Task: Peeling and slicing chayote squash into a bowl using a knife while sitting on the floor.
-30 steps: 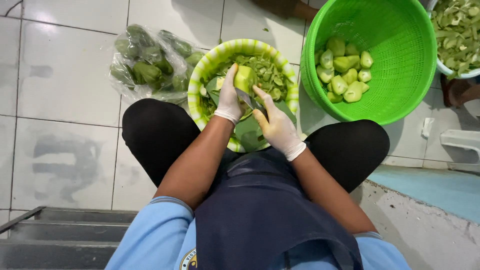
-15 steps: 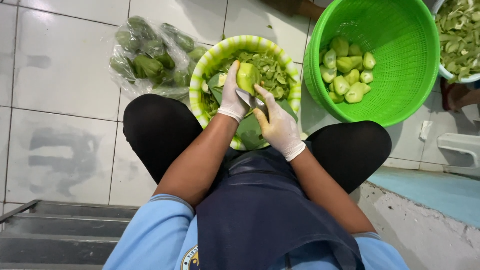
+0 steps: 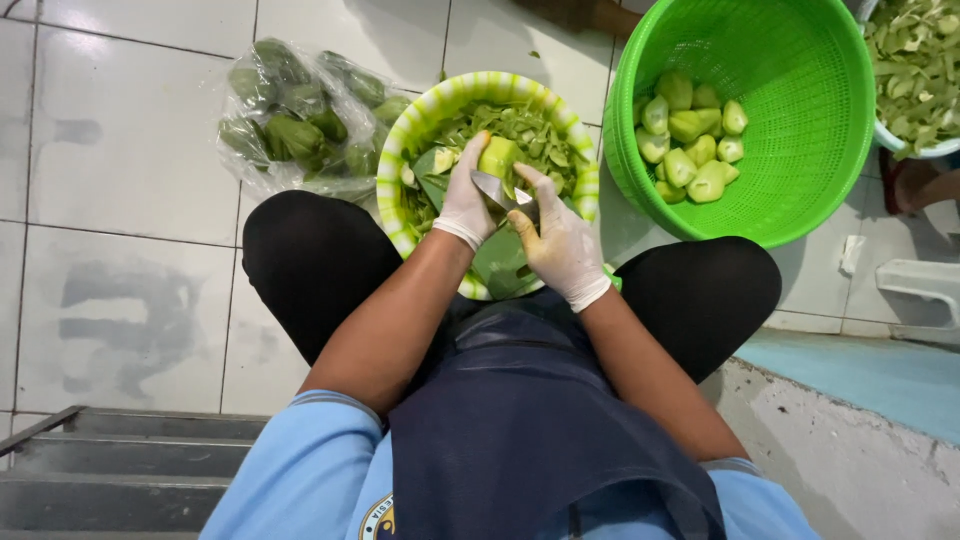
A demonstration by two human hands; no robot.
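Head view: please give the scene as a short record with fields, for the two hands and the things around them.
left hand: gloved left hand holds a pale green fruit
right hand: gloved right hand holds a knife against the fruit
below hands: striped bowl of green peelings
right of it: green basket with peeled pieces
left of it: clear bag of dark green fruits
floor: white tiles

left hand [image 3: 467, 200]: white glove | right hand [image 3: 562, 240]: white glove | light-blue short sleeves | dark navy apron | black trousers
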